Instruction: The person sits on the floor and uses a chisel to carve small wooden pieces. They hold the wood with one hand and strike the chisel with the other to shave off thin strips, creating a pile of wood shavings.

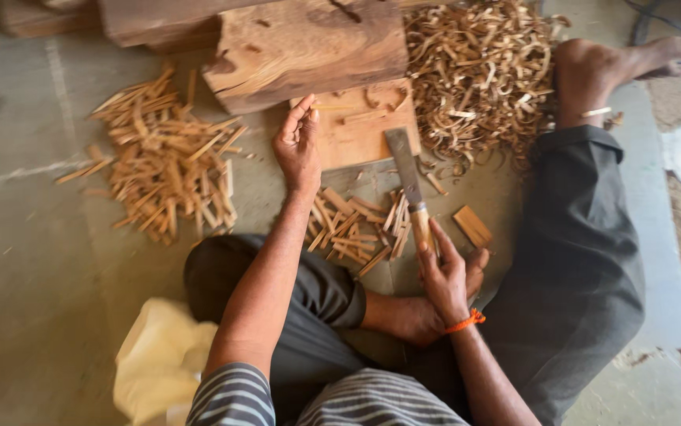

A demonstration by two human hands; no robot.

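My left hand reaches forward to a flat wooden block and pinches a thin wooden stick lying across the block's top. My right hand grips the wooden handle of a broad flat-bladed knife. The blade points away from me, with its tip over the block's front edge. An orange thread circles my right wrist. Between my two hands a small heap of split sticks lies on the floor.
A big rough log lies behind the block. There is a larger pile of split sticks at left and a heap of curled shavings at upper right. A small wood piece lies by my right leg and a pale cloth by my left knee.
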